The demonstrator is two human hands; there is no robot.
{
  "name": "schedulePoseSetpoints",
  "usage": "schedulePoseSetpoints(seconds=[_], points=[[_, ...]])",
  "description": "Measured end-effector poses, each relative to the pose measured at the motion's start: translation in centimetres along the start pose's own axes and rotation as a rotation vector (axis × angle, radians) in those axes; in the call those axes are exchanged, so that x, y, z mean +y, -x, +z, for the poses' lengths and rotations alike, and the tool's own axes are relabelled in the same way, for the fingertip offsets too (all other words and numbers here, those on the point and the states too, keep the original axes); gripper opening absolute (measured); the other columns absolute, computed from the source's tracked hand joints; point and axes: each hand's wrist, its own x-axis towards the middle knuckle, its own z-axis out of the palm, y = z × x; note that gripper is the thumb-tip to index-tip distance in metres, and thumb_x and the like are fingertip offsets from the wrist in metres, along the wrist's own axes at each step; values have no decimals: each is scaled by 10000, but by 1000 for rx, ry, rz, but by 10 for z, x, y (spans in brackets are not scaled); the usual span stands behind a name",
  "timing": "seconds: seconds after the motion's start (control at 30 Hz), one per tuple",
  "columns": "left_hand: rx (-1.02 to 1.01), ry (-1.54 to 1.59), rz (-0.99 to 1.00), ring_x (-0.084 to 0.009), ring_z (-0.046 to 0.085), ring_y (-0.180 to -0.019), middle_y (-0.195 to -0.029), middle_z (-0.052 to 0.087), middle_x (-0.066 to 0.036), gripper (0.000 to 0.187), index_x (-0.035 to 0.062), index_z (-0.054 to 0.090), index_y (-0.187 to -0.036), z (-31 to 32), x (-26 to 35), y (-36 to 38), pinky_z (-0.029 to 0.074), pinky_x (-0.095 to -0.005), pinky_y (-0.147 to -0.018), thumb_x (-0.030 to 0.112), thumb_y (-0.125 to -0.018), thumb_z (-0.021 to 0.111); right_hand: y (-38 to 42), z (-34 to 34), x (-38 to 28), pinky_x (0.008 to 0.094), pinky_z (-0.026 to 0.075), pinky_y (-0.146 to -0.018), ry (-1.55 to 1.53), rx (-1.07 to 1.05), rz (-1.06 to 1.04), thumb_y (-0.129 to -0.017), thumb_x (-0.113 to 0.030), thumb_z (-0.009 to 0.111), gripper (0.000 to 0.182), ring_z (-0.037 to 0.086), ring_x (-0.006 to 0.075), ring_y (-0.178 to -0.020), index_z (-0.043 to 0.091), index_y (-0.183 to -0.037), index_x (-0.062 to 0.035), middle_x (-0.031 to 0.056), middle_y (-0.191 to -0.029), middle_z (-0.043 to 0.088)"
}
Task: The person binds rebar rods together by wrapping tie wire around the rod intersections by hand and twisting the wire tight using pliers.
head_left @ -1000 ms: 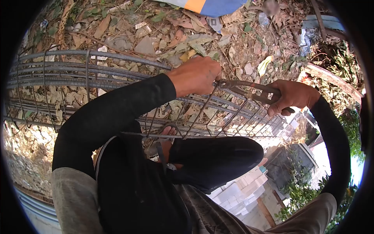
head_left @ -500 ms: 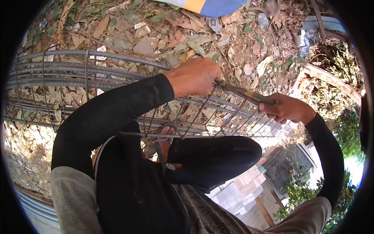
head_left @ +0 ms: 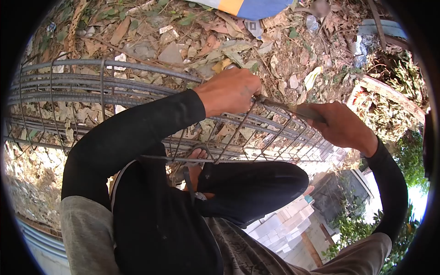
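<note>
A long rebar cage [head_left: 78,84] of grey ribbed bars with thin square ties stretches across the view in front of me. My left hand [head_left: 233,91] is closed in a fist on a top bar near the cage's middle. A long, dark hand tool that looks like pincers [head_left: 295,110] runs from beside the left fist toward the right. My right hand [head_left: 344,124] is wrapped round the tool's handle end, its back facing up. The tool's tip meets the bar beside a tie, where the left fingers partly hide it.
Dry leaves and rubble [head_left: 201,52] cover the ground beyond the cage. My bent knee [head_left: 279,183] and sandalled foot [head_left: 197,155] are close under it. Pale stacked blocks [head_left: 279,224] stand at the lower right, and a blue and orange sheet [head_left: 256,8] lies at the top.
My right hand has rolled over the tool's handle, so its back now shows instead of its curled fingers. The left hand and the cage stay nearly still.
</note>
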Motion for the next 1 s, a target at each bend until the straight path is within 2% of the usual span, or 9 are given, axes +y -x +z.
schedulePoseSetpoints(seconds=[0.07,0.23,0.27,0.33,0.37,0.47,0.6,0.87,1.0], points=[[-23,5,6,-412,732,-909,-881,743,-241,357,60,794,-1143,-2,1,-1,573,-502,-833,53,-793,720,10,13,-18,521,550,-744,202,161,24,-1036,-208,600,345,714,412,-783,660,-1367,-131,226,-811,706],[-28,13,-5,-428,728,-900,-863,736,-247,341,45,790,-1136,-7,6,1,575,-503,-824,71,-803,721,11,8,-12,553,543,-739,155,140,-41,-1034,-280,628,318,696,454,-786,668,-1286,-90,227,-835,710],[-27,17,0,-433,727,-897,-858,734,-248,336,41,789,-1132,-8,6,1,576,-504,-822,73,-805,720,-1,4,11,505,557,-677,104,128,-225,-1054,-305,615,325,721,375,-704,665,-1281,-78,192,-842,727],[-20,24,-8,-427,724,-928,-891,737,-245,326,39,788,-1131,-9,7,3,571,-503,-839,83,-813,728,-21,-50,-3,379,574,-596,-183,-366,170,-1077,-305,605,351,739,232,-651,644,-1337,-72,111,-747,699],[-14,24,-10,-424,722,-944,-907,739,-244,321,39,787,-1130,-9,7,3,569,-502,-848,87,-818,732,-31,-58,10,300,563,-513,-370,-475,122,-1101,-372,566,400,707,148,-589,642,-1347,-66,67,-738,685],[37,36,-23,-409,712,-1019,-991,740,-240,321,45,782,-1145,0,0,4,558,-499,-893,110,-832,747,-47,-59,29,324,596,-531,-581,-608,239,-1073,-475,594,511,730,214,-618,633,-1301,-20,133,-814,722],[-38,61,-50,-393,703,-1062,-1040,737,-232,317,45,780,-1145,-6,3,2,549,-497,-915,119,-837,758,-9,-20,7,295,557,-501,-879,-483,247,-953,-433,793,522,695,182,-580,604,-1172,0,120,-772,690],[52,79,28,-416,751,-881,-902,753,-241,286,29,793,-1037,3,-7,-1,596,-486,-797,11,-774,683,24,64,-64,307,534,-518,-867,-88,327,-948,-165,791,523,695,147,-617,485,-1321,35,87,-736,676],[65,76,67,-413,755,-874,-876,751,-246,291,27,800,-1040,5,-8,-1,601,-483,-793,1,-780,672,27,99,-59,382,559,-594,-655,106,256,-850,-137,841,631,718,267,-627,480,-1342,24,127,-694,668]])
